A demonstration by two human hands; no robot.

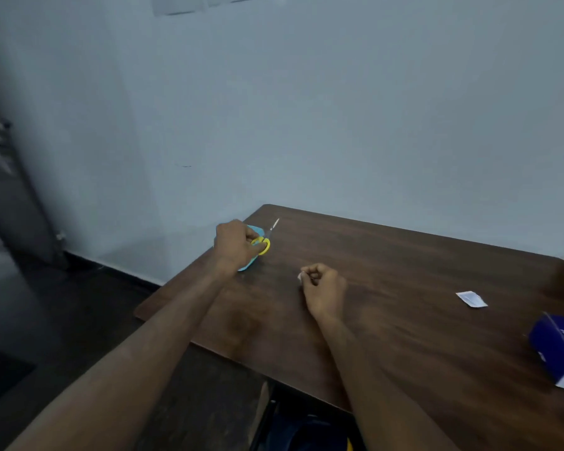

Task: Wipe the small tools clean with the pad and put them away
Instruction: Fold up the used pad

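the left hand (236, 244) grips yellow-handled scissors (263, 242) over a light-blue pouch (253, 230) at the table's (388, 288) far-left corner — blades pointing away. the right hand (323, 288) pinches a white pad (301, 276), fingers curled. at right lie a torn wrapper (471, 299) and a blue box (559, 346) — its contents can't be seen.

Your left hand (236, 244) is gripping yellow-handled scissors (265, 241) over a blue pouch (253, 230); your right hand (323, 284) is pinching a white pad (300, 276).

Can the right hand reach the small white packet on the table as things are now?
Probably yes. The white packet lies alone on the bare table, nothing between it and the right hand. But that hand already pinches a small white pad, so its fingers are not free.
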